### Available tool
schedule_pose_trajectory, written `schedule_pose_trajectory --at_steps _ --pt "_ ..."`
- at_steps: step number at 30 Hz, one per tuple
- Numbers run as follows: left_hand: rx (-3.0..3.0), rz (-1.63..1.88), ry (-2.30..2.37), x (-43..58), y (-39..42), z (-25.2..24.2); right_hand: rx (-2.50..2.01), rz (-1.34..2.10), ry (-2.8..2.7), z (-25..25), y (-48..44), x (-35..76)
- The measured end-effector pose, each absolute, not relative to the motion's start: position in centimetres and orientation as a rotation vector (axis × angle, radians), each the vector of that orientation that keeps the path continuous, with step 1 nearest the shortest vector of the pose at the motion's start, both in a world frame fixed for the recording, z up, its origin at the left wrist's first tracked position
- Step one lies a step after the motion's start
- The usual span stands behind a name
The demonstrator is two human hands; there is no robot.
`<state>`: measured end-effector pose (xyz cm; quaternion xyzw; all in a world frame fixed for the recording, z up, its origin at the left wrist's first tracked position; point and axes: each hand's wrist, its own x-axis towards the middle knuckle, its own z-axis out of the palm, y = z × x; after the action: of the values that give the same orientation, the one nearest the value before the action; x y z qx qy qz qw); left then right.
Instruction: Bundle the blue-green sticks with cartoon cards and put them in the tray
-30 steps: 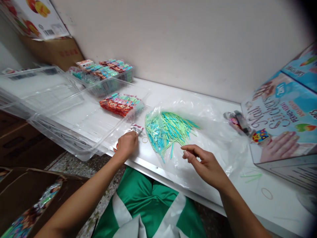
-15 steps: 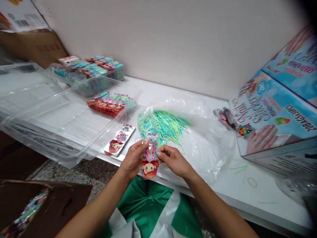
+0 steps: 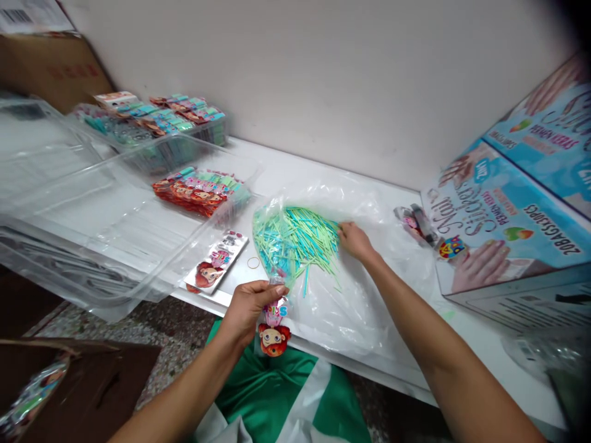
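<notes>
My left hand [image 3: 253,306] pinches a small clear packet [image 3: 274,335] printed with a red-haired cartoon head, held over the table's front edge. Reaching across to the pile of thin green and blue sticks [image 3: 309,237], my right hand [image 3: 355,241] has its fingers closed at the pile's right end; whatever is between the fingertips is too small to make out. The sticks spill from a clear plastic bag [image 3: 383,307] spread on the table. Left of my left hand lies a stack of printed cards [image 3: 217,263] with the same cartoon head.
Clear plastic trays [image 3: 115,289] stand at the left, with a bundle of filled packets [image 3: 201,191] beyond the near wall. Behind, another bin [image 3: 175,147] holds many packets. Blue boxes [image 3: 503,215] stand at the right. A rubber band [image 3: 253,263] lies near the cards.
My right hand has let go of the packet and moved up and right to the sticks. The left hand, still holding the packet, has come slightly lower.
</notes>
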<state>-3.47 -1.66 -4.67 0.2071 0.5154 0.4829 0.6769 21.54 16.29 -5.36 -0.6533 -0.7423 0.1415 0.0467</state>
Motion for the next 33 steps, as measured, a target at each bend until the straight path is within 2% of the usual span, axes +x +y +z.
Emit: schedule_pose_trajectory --at_steps 4,8,16,22,33 --pt "0.398 1.062 1.134 -3.5 -1.6 -4.2 -2.192 0.323 -2.286 -6.2 19.3 21.3" --pt "0.398 1.033 1.075 -3.5 -1.3 -4.0 -2.261 0.389 -2.412 -6.5 20.6 21.0" --pt "0.462 0.974 1.029 -4.0 -1.7 -4.4 -1.967 0.646 -2.587 -5.7 18.8 21.3" --pt "0.476 0.985 1.053 -4.1 -2.1 -3.9 -1.654 0.677 -2.261 -6.1 14.6 22.8" --pt "0.471 1.021 0.963 -2.3 -2.5 -2.5 -1.376 0.722 -1.577 -10.1 9.0 23.7"
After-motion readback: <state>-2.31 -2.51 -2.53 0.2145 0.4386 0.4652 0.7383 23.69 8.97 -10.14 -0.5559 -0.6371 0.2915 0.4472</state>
